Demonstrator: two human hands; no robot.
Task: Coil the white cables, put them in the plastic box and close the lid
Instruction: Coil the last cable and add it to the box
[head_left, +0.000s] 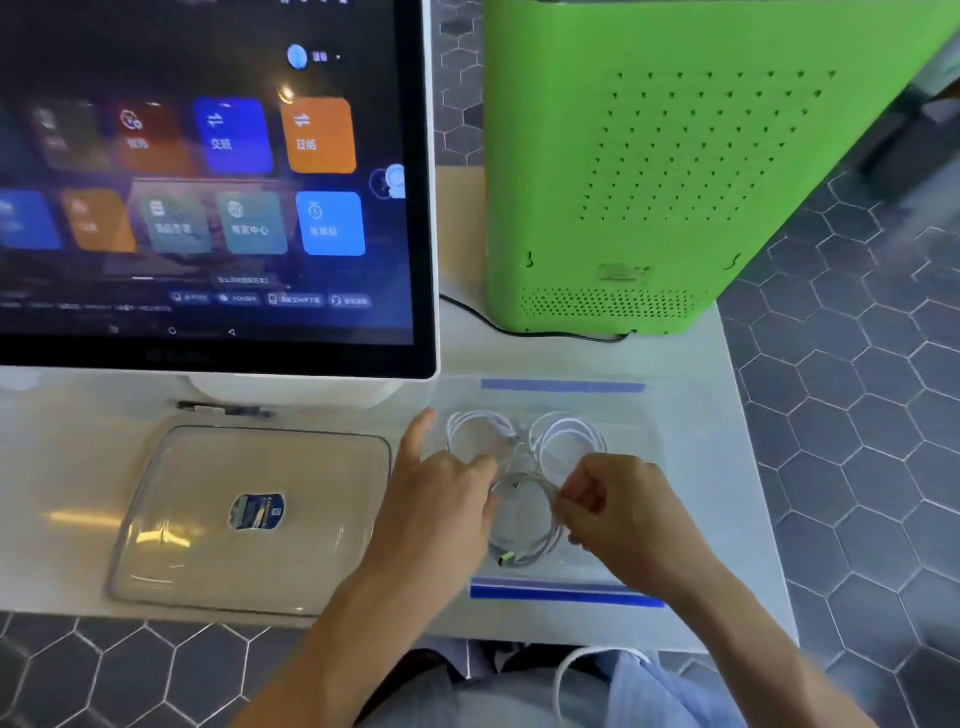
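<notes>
Head view has both hands, left hand (441, 499) and right hand (618, 512), pinching the third white cable (524, 519) coil into the plastic box (566, 590) near two coiled ones (524, 439), fingers clamping it, lid (249, 519) lying left on the desk (727, 467), closing pending.

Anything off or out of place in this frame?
Nothing damaged or spilled. Three coiled white cables lie in the clear plastic box with blue edges; the transparent lid lies apart on the white table. Left hand and right hand hold the nearest coil.
</notes>
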